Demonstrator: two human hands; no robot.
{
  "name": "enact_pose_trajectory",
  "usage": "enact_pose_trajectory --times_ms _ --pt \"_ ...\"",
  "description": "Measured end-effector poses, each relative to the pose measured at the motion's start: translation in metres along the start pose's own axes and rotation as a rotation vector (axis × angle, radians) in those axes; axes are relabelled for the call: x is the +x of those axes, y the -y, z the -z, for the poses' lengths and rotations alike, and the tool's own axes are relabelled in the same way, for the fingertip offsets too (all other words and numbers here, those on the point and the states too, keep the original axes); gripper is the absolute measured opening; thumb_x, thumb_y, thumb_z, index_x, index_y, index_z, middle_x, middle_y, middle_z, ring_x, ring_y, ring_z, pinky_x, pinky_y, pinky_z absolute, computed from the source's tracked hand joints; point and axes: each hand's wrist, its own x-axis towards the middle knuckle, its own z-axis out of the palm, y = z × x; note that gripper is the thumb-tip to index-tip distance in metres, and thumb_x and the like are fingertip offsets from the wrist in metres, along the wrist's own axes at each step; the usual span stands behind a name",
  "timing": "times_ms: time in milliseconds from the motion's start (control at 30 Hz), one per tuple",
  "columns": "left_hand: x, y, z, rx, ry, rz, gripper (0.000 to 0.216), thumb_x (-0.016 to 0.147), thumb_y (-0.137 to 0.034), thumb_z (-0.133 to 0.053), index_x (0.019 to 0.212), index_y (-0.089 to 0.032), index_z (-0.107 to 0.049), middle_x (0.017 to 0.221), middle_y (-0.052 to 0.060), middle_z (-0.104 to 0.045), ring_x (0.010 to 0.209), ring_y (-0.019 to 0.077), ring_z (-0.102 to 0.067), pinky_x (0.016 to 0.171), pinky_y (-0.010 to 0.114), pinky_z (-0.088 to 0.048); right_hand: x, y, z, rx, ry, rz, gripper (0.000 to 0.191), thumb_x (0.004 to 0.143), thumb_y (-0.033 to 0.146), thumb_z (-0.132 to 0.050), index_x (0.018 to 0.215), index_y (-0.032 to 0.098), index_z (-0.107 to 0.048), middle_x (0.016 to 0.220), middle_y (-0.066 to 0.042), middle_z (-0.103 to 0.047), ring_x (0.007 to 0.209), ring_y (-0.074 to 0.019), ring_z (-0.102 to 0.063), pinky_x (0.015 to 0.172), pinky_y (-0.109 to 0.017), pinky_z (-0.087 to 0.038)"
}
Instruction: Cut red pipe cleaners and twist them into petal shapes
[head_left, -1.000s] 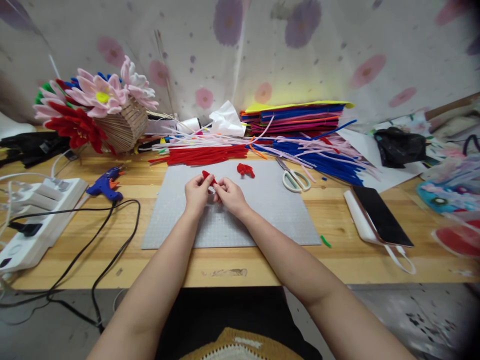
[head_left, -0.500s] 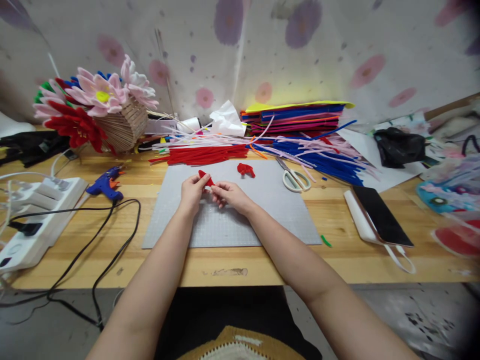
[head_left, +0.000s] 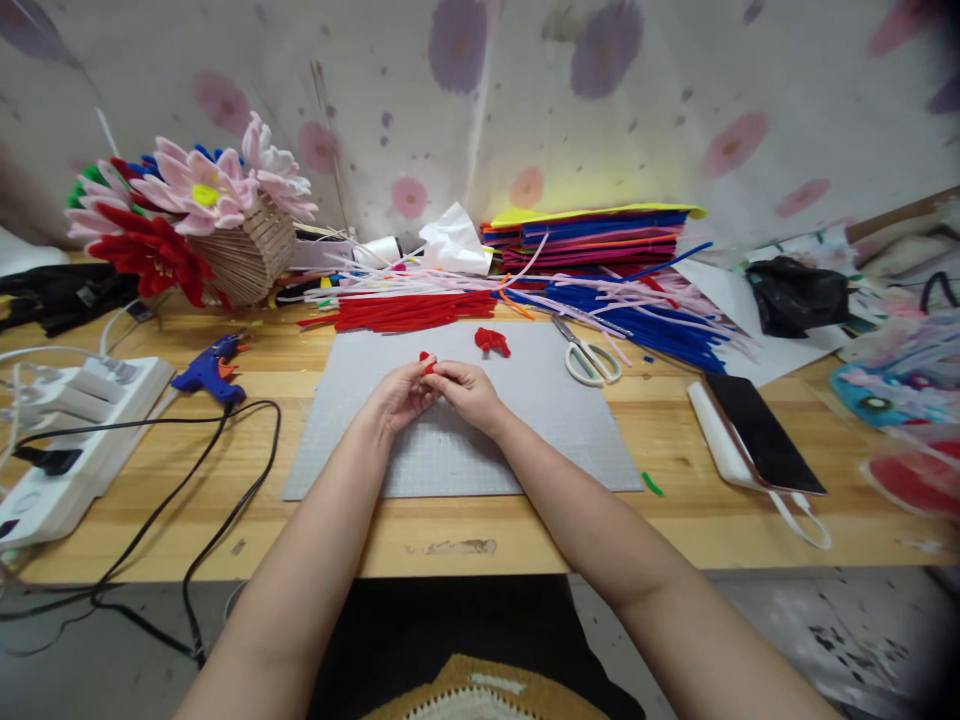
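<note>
Over the grey cutting mat [head_left: 540,440], my left hand [head_left: 403,397] and my right hand [head_left: 469,394] meet fingertip to fingertip. Both are closed on a small red pipe cleaner piece [head_left: 428,368], of which only bits show between the fingers. Its full shape is hidden. A second bunched red pipe cleaner piece [head_left: 492,343] lies on the mat just beyond my right hand. Scissors with pale handles [head_left: 592,362] rest at the mat's far right corner.
Red pipe cleaners [head_left: 420,311] and blue ones [head_left: 660,325] lie behind the mat. At left are a blue glue gun [head_left: 213,369], a power strip [head_left: 90,440] with cables, and a basket [head_left: 244,255] of fuzzy flowers. A phone [head_left: 765,432] lies right.
My left hand has rolled over and its fingers have come closer to my right hand. Less of the red pipe cleaner piece shows now. The second red piece has stayed put.
</note>
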Motion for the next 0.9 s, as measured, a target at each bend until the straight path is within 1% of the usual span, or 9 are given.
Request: enact_pose_trajectory --times_ms 67,200,267,333,467,533,600,767,900 --pt "0.000 0.000 0.001 0.037 -0.019 -0.096 0.017 0.066 -0.026 -0.067 0.067 -0.014 -0.055 0.055 -0.002 -0.055 0.044 0.0043 -0.049 0.043 0.015 -0.042 0.002 -0.003 0.001 -0.001 0.017 -0.034 0.021 0.076 0.037 -0.052 0.071 0.018 -0.059 0.064 0.001 -0.054 0.058 -0.0089 -0.047 0.054 -0.021 -0.037" --pt "0.001 -0.001 0.004 0.204 -0.117 -0.392 0.024 0.058 -0.029 -0.072 0.064 -0.013 -0.056 0.052 -0.003 -0.053 0.041 0.0029 -0.045 0.040 0.015 -0.035 0.005 -0.009 0.004 0.086 0.116 -0.142 0.027 0.076 0.044 -0.050 0.074 0.018 -0.057 0.063 0.002 -0.052 0.048 -0.0063 -0.040 0.047 -0.020 -0.034" --pt "0.002 -0.002 0.005 0.252 -0.136 -0.461 0.025 0.057 -0.029 -0.073 0.060 -0.013 -0.054 0.049 -0.004 -0.051 0.040 0.0026 -0.044 0.039 0.015 -0.033 0.005 -0.010 0.005 0.115 0.121 -0.144 0.028 0.076 0.045 -0.051 0.074 0.018 -0.057 0.065 0.002 -0.054 0.049 -0.0062 -0.041 0.047 -0.019 -0.035" --pt "0.002 -0.002 0.005 0.265 -0.089 -0.370 0.025 0.057 -0.030 -0.072 0.058 -0.013 -0.053 0.046 -0.003 -0.050 0.038 0.0038 -0.044 0.038 0.016 -0.032 0.005 -0.010 0.007 0.121 0.108 -0.127 0.027 0.075 0.044 -0.052 0.073 0.018 -0.058 0.064 0.002 -0.054 0.051 -0.0067 -0.042 0.049 -0.020 -0.036" --pt "0.004 -0.002 0.007 0.252 0.099 -0.100 0.026 0.060 -0.032 -0.070 0.055 -0.013 -0.052 0.042 -0.002 -0.047 0.040 0.0083 -0.048 0.041 0.020 -0.038 0.001 -0.009 0.007 0.154 0.119 -0.127 0.027 0.074 0.044 -0.053 0.072 0.018 -0.059 0.060 0.002 -0.052 0.054 -0.0077 -0.044 0.051 -0.020 -0.036" --pt "0.005 -0.003 0.009 0.230 0.171 -0.059 0.028 0.061 -0.032 -0.070 0.052 -0.014 -0.051 0.040 -0.003 -0.044 0.041 0.0087 -0.048 0.045 0.022 -0.042 0.000 -0.008 0.006 0.174 0.111 -0.131 0.027 0.074 0.044 -0.053 0.073 0.018 -0.060 0.061 0.002 -0.053 0.055 -0.0079 -0.045 0.051 -0.020 -0.036" --pt "0.004 -0.005 0.011 0.218 0.192 -0.054 0.028 0.062 -0.032 -0.070 0.052 -0.014 -0.051 0.040 -0.003 -0.043 0.041 0.0080 -0.048 0.046 0.022 -0.043 0.000 -0.008 0.004 0.175 0.103 -0.134 0.028 0.073 0.044 -0.053 0.073 0.017 -0.060 0.063 0.001 -0.054 0.056 -0.0079 -0.045 0.052 -0.020 -0.037" --pt "0.001 -0.008 0.011 0.226 0.072 -0.141 0.028 0.061 -0.036 -0.070 0.059 -0.012 -0.056 0.045 -0.002 -0.048 0.042 0.0067 -0.048 0.042 0.018 -0.039 0.003 -0.010 -0.002 0.179 0.070 -0.135 0.026 0.073 0.043 -0.054 0.072 0.018 -0.058 0.064 0.002 -0.053 0.052 -0.0064 -0.043 0.049 -0.020 -0.037" --pt "0.002 -0.010 0.013 0.231 -0.176 -0.368 0.031 0.058 -0.040 -0.071 0.068 -0.012 -0.060 0.059 0.001 -0.059 0.046 0.0054 -0.050 0.045 0.018 -0.042 0.007 -0.014 -0.003 0.211 -0.039 -0.147 0.027 0.074 0.044 -0.052 0.079 0.019 -0.059 0.066 0.002 -0.053 0.049 -0.0058 -0.041 0.046 -0.019 -0.038"
